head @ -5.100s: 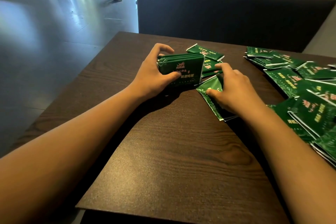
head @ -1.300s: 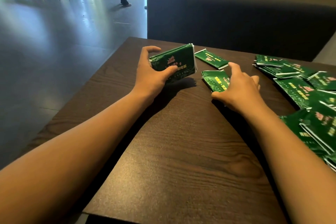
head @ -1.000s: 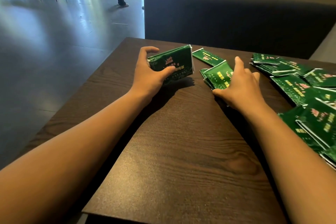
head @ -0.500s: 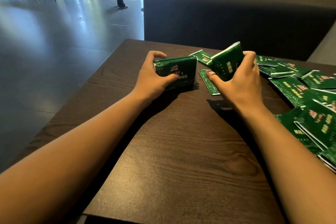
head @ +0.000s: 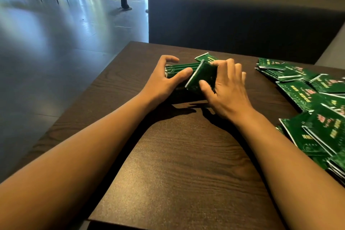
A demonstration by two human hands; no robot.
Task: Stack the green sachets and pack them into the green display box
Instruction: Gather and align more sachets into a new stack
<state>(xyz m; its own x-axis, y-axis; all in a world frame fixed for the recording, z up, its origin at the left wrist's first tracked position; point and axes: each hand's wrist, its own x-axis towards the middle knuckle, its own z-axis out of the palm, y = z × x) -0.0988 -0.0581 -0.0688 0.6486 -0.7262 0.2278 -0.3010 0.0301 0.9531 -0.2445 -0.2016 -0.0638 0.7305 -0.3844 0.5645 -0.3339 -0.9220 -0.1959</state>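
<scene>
Both forearms are bare from the frame's lower edge to the wrists (no sleeve shows anywhere along them). The left hand (head: 164, 82) and right hand (head: 227, 89) are ungloved, fingers slender, with short nails.

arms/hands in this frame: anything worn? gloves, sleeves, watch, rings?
Nothing worn that shows. Both forearms are bare right to the frame's lower edge, with no sleeve or cuff in view. The left hand and right hand are bare: no gloves, watch, wristband or tape. No rings are visible on the fingers, though the image is slightly soft.
</scene>
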